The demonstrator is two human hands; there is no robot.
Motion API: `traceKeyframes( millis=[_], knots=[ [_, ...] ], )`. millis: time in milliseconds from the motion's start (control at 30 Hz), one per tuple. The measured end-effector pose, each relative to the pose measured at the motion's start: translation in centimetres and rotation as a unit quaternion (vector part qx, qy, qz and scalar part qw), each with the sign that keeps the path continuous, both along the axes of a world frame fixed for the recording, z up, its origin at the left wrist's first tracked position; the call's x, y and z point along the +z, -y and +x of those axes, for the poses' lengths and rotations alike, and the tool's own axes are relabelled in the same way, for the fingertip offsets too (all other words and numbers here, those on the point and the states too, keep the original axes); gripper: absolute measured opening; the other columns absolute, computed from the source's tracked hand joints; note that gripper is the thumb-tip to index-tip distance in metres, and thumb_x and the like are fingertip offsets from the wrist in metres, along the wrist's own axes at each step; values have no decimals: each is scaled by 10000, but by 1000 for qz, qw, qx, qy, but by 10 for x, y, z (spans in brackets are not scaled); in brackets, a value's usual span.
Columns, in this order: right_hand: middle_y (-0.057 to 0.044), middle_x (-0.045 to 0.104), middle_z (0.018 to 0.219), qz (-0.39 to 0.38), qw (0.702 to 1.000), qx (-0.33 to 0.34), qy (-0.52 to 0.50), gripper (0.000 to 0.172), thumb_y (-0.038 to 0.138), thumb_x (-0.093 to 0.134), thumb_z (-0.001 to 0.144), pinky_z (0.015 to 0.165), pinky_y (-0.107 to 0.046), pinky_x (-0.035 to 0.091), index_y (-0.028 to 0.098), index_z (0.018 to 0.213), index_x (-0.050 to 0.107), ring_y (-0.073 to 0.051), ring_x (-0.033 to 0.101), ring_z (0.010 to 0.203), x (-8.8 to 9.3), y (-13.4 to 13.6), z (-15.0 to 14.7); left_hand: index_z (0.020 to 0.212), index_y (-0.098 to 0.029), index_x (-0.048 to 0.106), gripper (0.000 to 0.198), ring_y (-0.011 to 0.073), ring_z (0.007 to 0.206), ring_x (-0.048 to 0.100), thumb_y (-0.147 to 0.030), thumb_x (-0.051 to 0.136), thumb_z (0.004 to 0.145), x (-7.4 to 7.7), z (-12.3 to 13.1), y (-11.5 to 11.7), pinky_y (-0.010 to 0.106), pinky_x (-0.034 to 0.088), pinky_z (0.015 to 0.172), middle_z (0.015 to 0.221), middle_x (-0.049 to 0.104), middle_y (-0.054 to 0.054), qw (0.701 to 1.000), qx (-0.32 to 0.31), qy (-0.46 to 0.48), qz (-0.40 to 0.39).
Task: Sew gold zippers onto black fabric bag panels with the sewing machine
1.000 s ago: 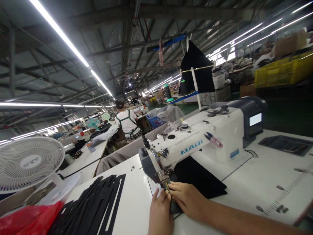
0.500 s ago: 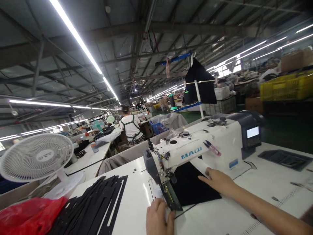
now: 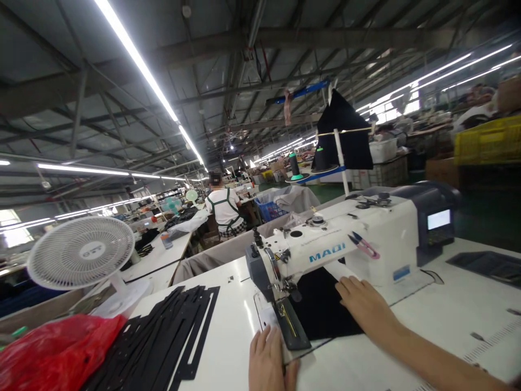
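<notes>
A black fabric piece [image 3: 321,312] lies flat on the white sewing table, partly under the arm of a white sewing machine [image 3: 366,233]. My right hand [image 3: 364,307] rests on the fabric's right edge, fingers stretched out and lying over it. Beside the needle area, at the near end of a dark strip-shaped plate [image 3: 295,331], my left hand [image 3: 268,355] lies on the table with its fingers extended. The machine's head hides the fabric under the needle. A pair of pink-handled thread snips [image 3: 364,247] sits on the machine's front.
A pile of black cut strips [image 3: 163,336] and a red plastic bag [image 3: 61,347] lie at the left. Behind them stands a white fan [image 3: 87,252]. Thread cones [image 3: 293,165] stand on a rack behind the machine. Another person [image 3: 223,209] sits farther back, facing away.
The camera view has shifted, so the scene sits farther right. Relative to the machine, my right hand and the fabric have moved slightly left. My left hand stays beside the plate.
</notes>
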State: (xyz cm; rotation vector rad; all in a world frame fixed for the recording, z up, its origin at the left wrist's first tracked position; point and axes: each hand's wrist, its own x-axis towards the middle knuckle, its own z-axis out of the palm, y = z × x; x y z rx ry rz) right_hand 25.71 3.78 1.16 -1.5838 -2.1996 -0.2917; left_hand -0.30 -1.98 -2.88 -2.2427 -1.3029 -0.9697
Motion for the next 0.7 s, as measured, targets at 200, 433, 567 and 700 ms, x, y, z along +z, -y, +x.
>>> traceKeyframes(
  millis=[200,433,567,700],
  knots=[
    [-110,604,1175,155,937,313,7,335,84,392,862,903,-307,491,116,1155,551,-196,567,1083,-35,25,-64,867,-167,619,290,196,837,677,-25,376,796,3,0,-15,396,521,873,864,712,80,993,-77,-60,70],
    [-133,609,1158,165,936,311,-8,357,63,364,830,858,-325,516,89,1123,565,-225,585,1052,-54,15,-72,836,-164,618,299,184,829,682,-34,350,861,16,1,-20,374,529,865,842,713,75,988,-100,-83,84],
    [-112,613,1158,116,942,313,-27,402,19,347,806,893,-306,495,118,1124,571,-205,581,1061,-49,4,-77,872,-162,605,267,186,873,670,-21,383,824,12,-3,-31,372,516,883,869,710,77,991,-103,-76,44],
    [-70,611,1168,32,949,296,-98,453,7,340,798,915,-335,492,194,1133,581,-204,577,1068,-47,-7,-90,881,-165,606,238,199,881,666,-32,444,769,8,-6,-43,352,534,849,886,707,84,994,-86,-63,0]
  ],
)
